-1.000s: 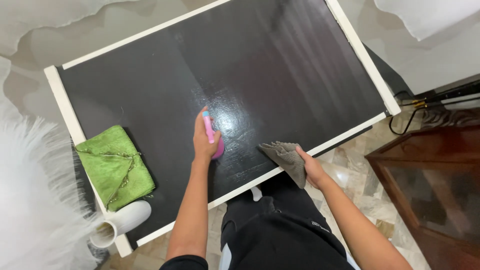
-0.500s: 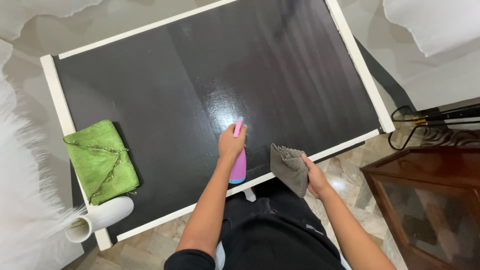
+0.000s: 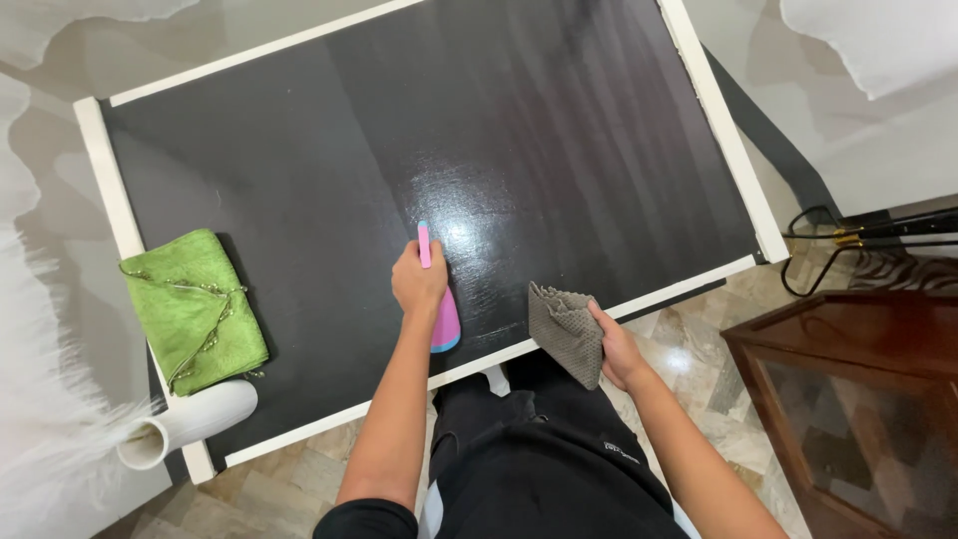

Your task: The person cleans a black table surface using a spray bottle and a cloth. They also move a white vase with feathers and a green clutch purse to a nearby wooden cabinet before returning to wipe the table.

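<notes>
My left hand [image 3: 417, 282] grips a pink spray bottle [image 3: 442, 317] with a blue base, held over the near edge of a dark table [image 3: 299, 190] with a white rim. The bottle's nozzle points away from me toward a shiny wet patch [image 3: 479, 225] on the table top. My right hand [image 3: 617, 347] holds a crumpled grey cloth [image 3: 565, 329] at the table's near edge, just right of the bottle.
A folded green cloth [image 3: 193, 307] with a thin chain lies at the table's near left corner. A white vase [image 3: 190, 422] lies on its side beside it. A brown wooden glass-top cabinet [image 3: 858, 399] stands to the right, with black metal legs [image 3: 858, 235] behind it.
My left hand with the spray bottle has shifted right along the table. The right hand with the grey cloth stays at the near edge. The view has drifted slightly.
</notes>
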